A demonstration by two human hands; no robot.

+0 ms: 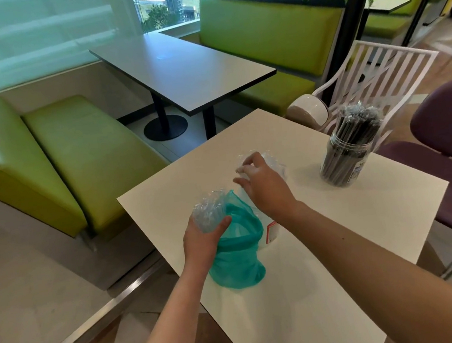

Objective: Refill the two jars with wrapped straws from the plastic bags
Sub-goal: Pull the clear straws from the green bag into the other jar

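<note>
Teal translucent plastic bag (236,251) lay on the white square table (327,244), with the left hand (204,235) gripping the clear-wrapped straw ends (210,211) at its mouth. The right hand (263,185), fingers loosely curled, hovered over crinkled clear wrapping (273,162); whether it grasped anything could not be determined. A clear plastic jar (344,156) filled with dark wrapped straws (355,124) stood well apart at the table's right edge.

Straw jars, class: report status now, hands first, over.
Left hand grips clear wrappers at the teal bag mouth. Right hand hovers with curled fingers above it, grip unclear. Far jar full of straws. Nothing in the way.
</note>
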